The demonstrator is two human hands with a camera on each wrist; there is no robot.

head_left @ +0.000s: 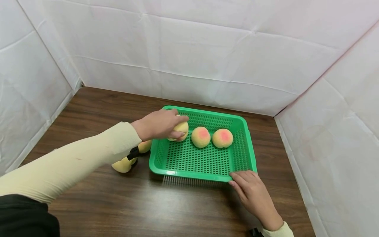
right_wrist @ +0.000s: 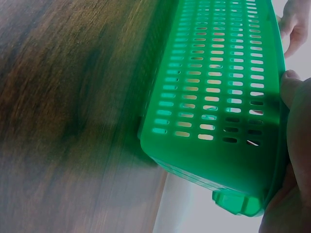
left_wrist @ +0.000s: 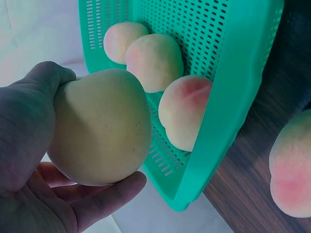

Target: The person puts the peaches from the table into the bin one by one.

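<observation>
My left hand grips a pale yellow peach over the left end of a green plastic basket; thumb and fingers wrap it from opposite sides in the left wrist view. Inside the basket, two peaches with pink blush, one near the middle and one farther right, rest on the slotted bottom. A third peach in the basket shows in the left wrist view, mostly hidden by the hand from above. At the front right corner, my right hand holds the basket's rim, fingers hooked over it.
Left of the basket, two more peaches lie on the dark wooden table: one close to the basket wall, another nearer the front, both partly behind the left wrist. White sheeting encloses the table's back and sides.
</observation>
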